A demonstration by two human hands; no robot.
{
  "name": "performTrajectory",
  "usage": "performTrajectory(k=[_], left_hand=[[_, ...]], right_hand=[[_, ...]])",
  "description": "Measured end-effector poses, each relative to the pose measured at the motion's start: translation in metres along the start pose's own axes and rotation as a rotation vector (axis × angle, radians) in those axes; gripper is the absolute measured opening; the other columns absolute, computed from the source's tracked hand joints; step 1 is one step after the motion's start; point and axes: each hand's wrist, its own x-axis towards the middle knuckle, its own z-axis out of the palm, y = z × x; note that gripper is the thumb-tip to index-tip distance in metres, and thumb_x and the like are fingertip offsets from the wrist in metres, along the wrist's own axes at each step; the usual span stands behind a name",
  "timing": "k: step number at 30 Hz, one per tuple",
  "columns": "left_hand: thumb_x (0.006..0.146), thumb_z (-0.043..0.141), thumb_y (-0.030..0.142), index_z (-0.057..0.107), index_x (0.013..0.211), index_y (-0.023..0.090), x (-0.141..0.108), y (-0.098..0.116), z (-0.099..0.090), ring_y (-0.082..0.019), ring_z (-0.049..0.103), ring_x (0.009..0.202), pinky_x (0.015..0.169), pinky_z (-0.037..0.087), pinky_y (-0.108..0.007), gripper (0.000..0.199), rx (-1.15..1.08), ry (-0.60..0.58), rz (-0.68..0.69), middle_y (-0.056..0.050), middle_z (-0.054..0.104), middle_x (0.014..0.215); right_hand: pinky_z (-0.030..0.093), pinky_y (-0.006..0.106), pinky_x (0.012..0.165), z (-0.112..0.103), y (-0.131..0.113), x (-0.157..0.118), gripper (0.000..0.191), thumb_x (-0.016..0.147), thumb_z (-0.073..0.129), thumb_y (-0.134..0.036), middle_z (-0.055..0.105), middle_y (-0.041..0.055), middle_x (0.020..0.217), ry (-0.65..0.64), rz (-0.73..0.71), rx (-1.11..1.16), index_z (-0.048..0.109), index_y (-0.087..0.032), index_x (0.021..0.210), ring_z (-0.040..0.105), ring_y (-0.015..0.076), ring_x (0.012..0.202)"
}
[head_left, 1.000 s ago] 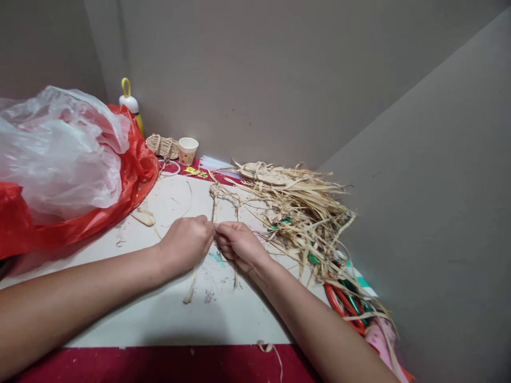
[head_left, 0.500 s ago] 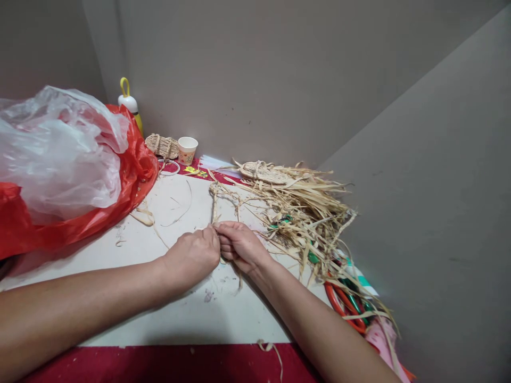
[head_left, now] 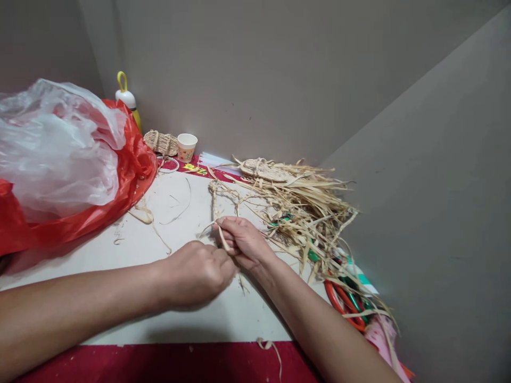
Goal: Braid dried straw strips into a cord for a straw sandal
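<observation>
In the head view my right hand (head_left: 242, 240) pinches a braided straw cord (head_left: 214, 203) between thumb and fingers, over the middle of the white board. The cord runs up from the pinch to a bend, then right toward the straw heap. My left hand (head_left: 203, 272), closed with its back to me, is just below and left. A pale straw strip (head_left: 223, 239) leads from the right fingertips down to the left fist, which grips it; the left fingertips are hidden. Another thin strand sticks out left from the pinch.
A heap of dry straw (head_left: 315, 199) with a woven straw sole (head_left: 263, 170) lies right. Red-handled scissors (head_left: 339, 300) sit nearer. A red plastic bag (head_left: 138, 165) bulges at left. Behind are a paper cup (head_left: 186, 147), a second woven sole (head_left: 161, 142) and a bottle (head_left: 126, 98).
My left hand has come away from the pinch, moving down and slightly right, with the straw strip drawn toward it. My right hand has stayed almost in place on the cord.
</observation>
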Motion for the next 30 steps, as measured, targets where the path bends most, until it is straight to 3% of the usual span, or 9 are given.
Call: performTrajectory(k=[2,5,8,10,12,15,22,27,30], left_hand=[[0.083,0.044,0.018,0.054,0.066,0.016,0.004,-0.007,-0.008,-0.011,0.049,0.053,0.053,0.042,-0.024,0.020,-0.178,0.186,-0.100,-0.001,0.054,0.058],[0.083,0.046,0.019,0.055,0.076,0.016,0.013,-0.026,-0.012,-0.010,0.051,0.063,0.062,0.043,-0.024,0.012,-0.461,0.387,-0.621,-0.001,0.057,0.069],[0.078,0.048,0.018,0.053,0.088,0.015,0.020,-0.044,-0.004,-0.011,0.053,0.061,0.058,0.044,-0.024,0.011,-1.019,0.252,-1.051,-0.001,0.057,0.070],[0.078,0.047,0.019,0.051,0.087,0.015,0.021,-0.049,0.003,-0.010,0.052,0.052,0.051,0.042,-0.024,0.011,-1.404,0.058,-1.167,-0.002,0.057,0.069],[0.078,0.046,0.021,0.050,0.078,0.016,0.021,-0.049,0.007,-0.006,0.042,0.041,0.041,0.032,-0.020,0.007,-1.568,-0.075,-1.182,0.001,0.052,0.060],[0.078,0.047,0.022,0.052,0.069,0.015,0.020,-0.050,0.007,-0.004,0.026,0.037,0.038,0.019,-0.019,0.012,-1.447,-0.103,-1.141,0.006,0.039,0.049],[0.077,0.045,0.023,0.060,0.068,0.014,0.016,-0.059,0.008,-0.010,0.044,0.057,0.056,0.033,-0.021,0.020,-0.938,-0.176,-0.943,0.001,0.055,0.061],[0.077,0.046,0.025,0.056,0.067,0.015,0.017,-0.061,0.013,-0.009,0.042,0.054,0.052,0.032,-0.020,0.018,-1.023,-0.227,-0.965,0.003,0.051,0.059],[0.078,0.047,0.029,0.050,0.065,0.017,0.017,-0.060,0.013,-0.006,0.031,0.042,0.042,0.023,-0.020,0.018,-1.170,-0.270,-1.017,0.006,0.041,0.052]], right_hand=[[0.006,0.015,0.032,-0.002,-0.001,0.001,0.023,0.069,0.066,-0.030,0.023,-0.0119,0.043,-0.023,-0.025,0.005,0.052,-0.013,0.062,0.010,0.0009,0.037],[0.007,0.015,0.033,-0.005,-0.001,0.002,0.022,0.072,0.065,-0.029,0.022,-0.0119,0.044,-0.066,-0.035,0.003,0.051,-0.014,0.063,0.010,0.0012,0.038],[0.007,0.015,0.033,-0.007,-0.003,0.002,0.022,0.074,0.065,-0.030,0.020,-0.0121,0.045,-0.101,-0.014,-0.021,0.051,-0.014,0.065,0.009,0.0014,0.038],[0.007,0.015,0.033,-0.007,-0.005,0.002,0.024,0.075,0.064,-0.031,0.021,-0.0120,0.045,-0.119,-0.007,-0.060,0.051,-0.014,0.064,0.009,0.0014,0.038],[0.007,0.015,0.033,-0.008,-0.007,0.002,0.025,0.076,0.063,-0.034,0.021,-0.0120,0.044,-0.132,0.008,-0.101,0.051,-0.014,0.065,0.010,0.0015,0.037],[0.008,0.015,0.034,-0.011,-0.009,0.003,0.026,0.075,0.063,-0.036,0.021,-0.0123,0.044,-0.139,0.036,-0.136,0.050,-0.015,0.066,0.011,0.0020,0.037],[0.013,0.019,0.035,-0.021,-0.009,0.005,0.020,0.081,0.055,-0.034,0.029,-0.0105,0.042,-0.161,0.003,-0.394,0.052,-0.017,0.072,0.018,0.0043,0.036],[0.019,0.019,0.040,-0.024,-0.008,0.006,0.017,0.084,0.049,-0.030,0.035,-0.0076,0.051,-0.154,-0.085,-0.670,0.053,-0.017,0.074,0.026,0.0057,0.042],[0.024,0.020,0.043,-0.022,-0.009,0.005,0.017,0.083,0.047,-0.028,0.039,-0.0062,0.055,-0.133,-0.138,-0.802,0.049,-0.017,0.071,0.032,0.0064,0.046]])
